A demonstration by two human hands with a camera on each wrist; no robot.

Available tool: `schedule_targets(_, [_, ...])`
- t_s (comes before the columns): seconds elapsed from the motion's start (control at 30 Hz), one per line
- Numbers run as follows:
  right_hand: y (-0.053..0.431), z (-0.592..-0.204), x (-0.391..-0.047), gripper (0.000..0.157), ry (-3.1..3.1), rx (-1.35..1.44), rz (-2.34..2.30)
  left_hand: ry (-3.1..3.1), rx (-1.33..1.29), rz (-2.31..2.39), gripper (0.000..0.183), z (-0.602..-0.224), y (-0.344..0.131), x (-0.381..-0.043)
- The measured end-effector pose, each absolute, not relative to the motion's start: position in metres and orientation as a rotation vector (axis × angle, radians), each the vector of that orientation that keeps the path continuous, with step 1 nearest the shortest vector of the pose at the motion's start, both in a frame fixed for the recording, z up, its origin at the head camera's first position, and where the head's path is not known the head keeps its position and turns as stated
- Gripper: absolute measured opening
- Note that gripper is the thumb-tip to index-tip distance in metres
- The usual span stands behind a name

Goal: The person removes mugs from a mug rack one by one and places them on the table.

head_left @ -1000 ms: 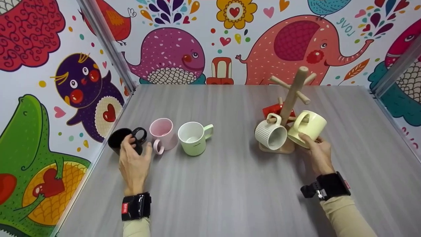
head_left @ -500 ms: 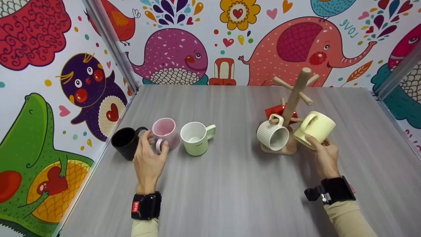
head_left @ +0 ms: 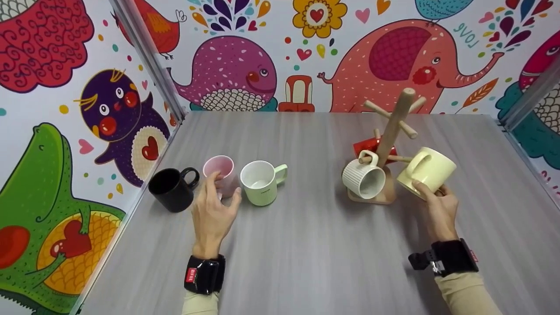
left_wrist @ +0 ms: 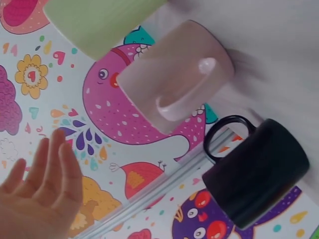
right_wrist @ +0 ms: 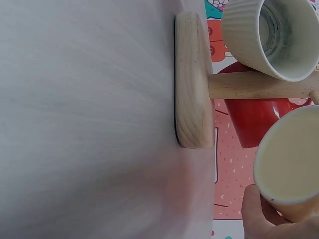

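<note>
My right hand pinches a pale yellow mug low on its side with thumb and fingers. The mug is tilted, its handle at the tip of a lower peg on a wooden mug tree; I cannot tell if the peg is still inside the handle. My left hand, fingers loosely bent, is over the handle side of a pink mug. In the left wrist view it shows apart from the mugs. Beside the pink mug stand a black mug and a light green mug.
A white ribbed mug hangs from a front peg of the tree, and a red mug hangs behind. The upper pegs are bare. Printed cartoon walls border the grey table at the back and sides.
My left hand has moved right, from the black mug to the pink one, with no mug in it. My right hand has drawn the yellow mug to the right, toward the peg's tip.
</note>
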State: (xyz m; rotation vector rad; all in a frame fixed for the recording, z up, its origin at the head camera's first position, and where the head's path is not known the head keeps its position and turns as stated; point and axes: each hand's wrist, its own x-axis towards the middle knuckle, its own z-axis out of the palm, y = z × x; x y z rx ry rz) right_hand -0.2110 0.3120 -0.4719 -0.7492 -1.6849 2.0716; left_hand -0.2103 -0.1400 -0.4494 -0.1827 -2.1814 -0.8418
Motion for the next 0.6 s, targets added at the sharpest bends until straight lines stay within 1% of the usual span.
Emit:
schedule_targets(0.1, [0.313,-0.471,-0.208,0.039,-1.684,-0.755,2.064,-2.183,-0.212,-0.856,0.047,-0.447,-0.135,-0.209])
schedule_targets(0.27, [0.31,-0.471,-0.204,0.037,-1.607,-0.699,2.085,-2.171,-0.263,-0.849,0.046,-0.445,-0.13,-0.208])
schedule_targets(0.6, [0.302,-0.465,-0.194,0.043,-1.544,-0.604,2.048,-2.153,-0.324,-0.833,0.042,-0.443,-0.12,-0.206])
